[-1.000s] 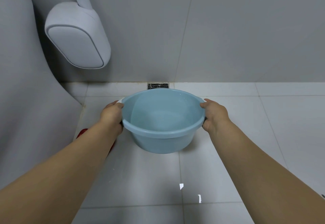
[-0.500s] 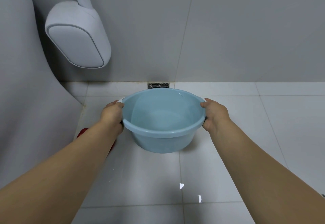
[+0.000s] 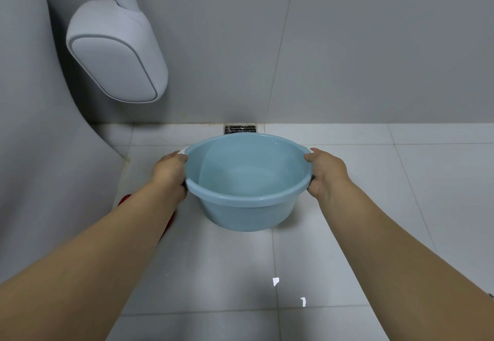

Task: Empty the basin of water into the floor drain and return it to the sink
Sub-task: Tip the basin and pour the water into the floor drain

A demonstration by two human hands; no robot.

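A round light-blue plastic basin (image 3: 242,216) with clear water in it hangs level above the white tiled floor. My left hand (image 3: 169,171) grips its left rim handle and my right hand (image 3: 324,171) grips the right one. Just beyond the basin's far rim, a small metal floor drain (image 3: 239,129) sits where the floor meets the grey wall; its near edge is hidden by the basin.
A white rounded fixture (image 3: 115,54) on a pipe hangs from the grey wall at upper left. A large grey curved surface (image 3: 40,140) fills the left side. Something red (image 3: 124,199) shows under my left forearm. White floor tiles (image 3: 401,180) stretch to the right.
The basin and both hands have barely moved; the view has shifted very slightly.
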